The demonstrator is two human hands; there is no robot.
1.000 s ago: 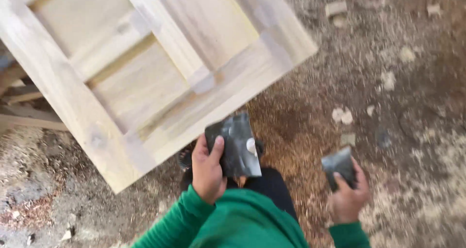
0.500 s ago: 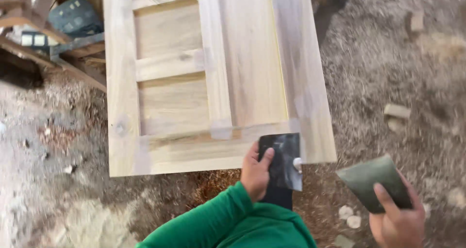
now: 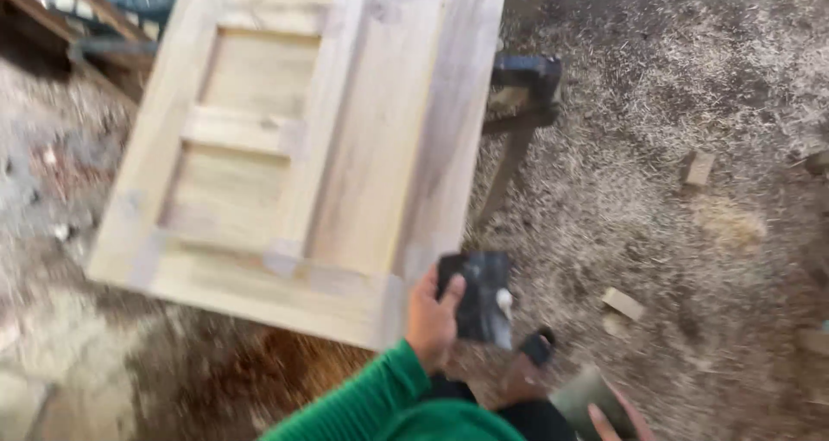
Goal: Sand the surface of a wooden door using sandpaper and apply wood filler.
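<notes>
The left hand [image 3: 432, 318] grips a dark sheet [image 3: 477, 307], thumb on its face, at the near right corner of the door [image 3: 294, 147]. The right hand [image 3: 617, 422], low at the frame edge, clasps a grey-green pad [image 3: 587, 395]. Sawdust [image 3: 673, 104] covers the ground.

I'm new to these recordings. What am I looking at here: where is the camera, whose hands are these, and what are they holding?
The camera sits on a person's head, looking down. The green-sleeved left hand grips a dark, flat rectangular sheet with a small white blob on it, at the near corner of a pale, unfinished wooden panelled door lying flat on a dark stand. The right hand, barely in view at the bottom edge, holds a grey-green flat piece. Sawdust and small wood offcuts cover the ground.
</notes>
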